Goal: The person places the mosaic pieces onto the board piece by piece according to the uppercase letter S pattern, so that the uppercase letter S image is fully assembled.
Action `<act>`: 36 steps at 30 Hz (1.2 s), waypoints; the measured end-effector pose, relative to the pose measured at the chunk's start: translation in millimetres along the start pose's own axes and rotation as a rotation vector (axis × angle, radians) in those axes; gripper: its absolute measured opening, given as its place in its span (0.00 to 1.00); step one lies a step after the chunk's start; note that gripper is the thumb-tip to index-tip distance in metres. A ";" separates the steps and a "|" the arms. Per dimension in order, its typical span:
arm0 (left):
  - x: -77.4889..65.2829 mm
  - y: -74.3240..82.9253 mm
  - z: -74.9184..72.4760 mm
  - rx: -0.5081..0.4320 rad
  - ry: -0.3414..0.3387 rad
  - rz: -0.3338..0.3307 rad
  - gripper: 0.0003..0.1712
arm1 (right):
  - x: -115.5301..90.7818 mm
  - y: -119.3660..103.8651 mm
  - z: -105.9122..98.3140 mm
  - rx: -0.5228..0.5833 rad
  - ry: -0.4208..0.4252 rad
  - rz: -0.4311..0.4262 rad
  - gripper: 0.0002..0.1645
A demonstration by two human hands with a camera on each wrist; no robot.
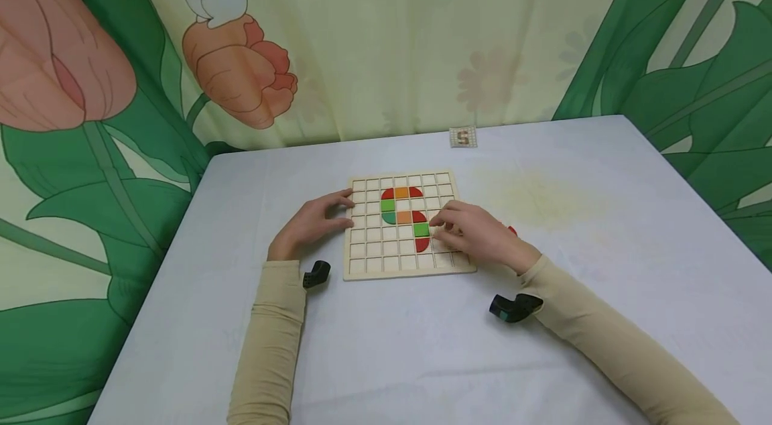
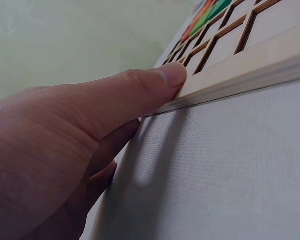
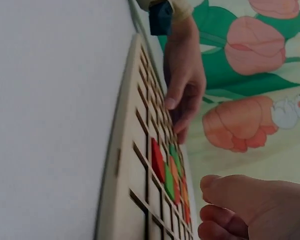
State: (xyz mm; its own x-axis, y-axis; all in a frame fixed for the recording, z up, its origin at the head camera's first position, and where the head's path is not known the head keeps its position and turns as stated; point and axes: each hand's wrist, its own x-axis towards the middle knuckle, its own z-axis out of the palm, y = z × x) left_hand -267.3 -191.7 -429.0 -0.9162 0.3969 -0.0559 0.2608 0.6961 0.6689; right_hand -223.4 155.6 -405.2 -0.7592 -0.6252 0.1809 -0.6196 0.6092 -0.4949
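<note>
A wooden grid board (image 1: 374, 275) lies on the table with red, orange, green and teal tiles set in its cells in an S-shaped path. At its left edge, my left hand (image 1: 313, 218) touches the frame with spread fingers and thumb; the left wrist view puts the thumb (image 2: 155, 87) on the rim. Over the board's right part hovers my right hand (image 1: 473, 230), its bent fingertips close beside the lower green square (image 1: 421, 230) and the red rounded tile (image 1: 422, 245). No piece shows between the right thumb (image 3: 230, 192) and fingers.
A small patterned card (image 1: 463, 137) lies at the table's back edge. Something red (image 1: 512, 230) peeks out behind my right hand, mostly hidden. Black wrist cameras (image 1: 515, 308) sit at both cuffs. A printed curtain (image 1: 386, 43) hangs behind the table.
</note>
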 end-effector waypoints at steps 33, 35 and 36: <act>-0.7 -0.3 1.4 -0.021 0.006 -0.021 0.22 | -43.5 65.8 -52.2 -0.006 -0.176 0.162 0.16; -0.7 -1.0 1.9 -0.018 0.007 -0.025 0.22 | -42.0 64.3 -49.0 -0.013 -0.172 0.157 0.16; -0.8 -1.1 1.9 -0.015 0.007 -0.024 0.22 | -41.4 63.6 -47.7 -0.017 -0.168 0.155 0.15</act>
State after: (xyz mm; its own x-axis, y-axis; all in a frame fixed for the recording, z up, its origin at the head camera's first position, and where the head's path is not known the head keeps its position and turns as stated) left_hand -266.3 -191.6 -431.1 -0.9242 0.3759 -0.0670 0.2340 0.6962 0.6787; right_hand -240.8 243.4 -403.7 -0.8030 -0.5946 -0.0409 -0.5020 0.7117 -0.4914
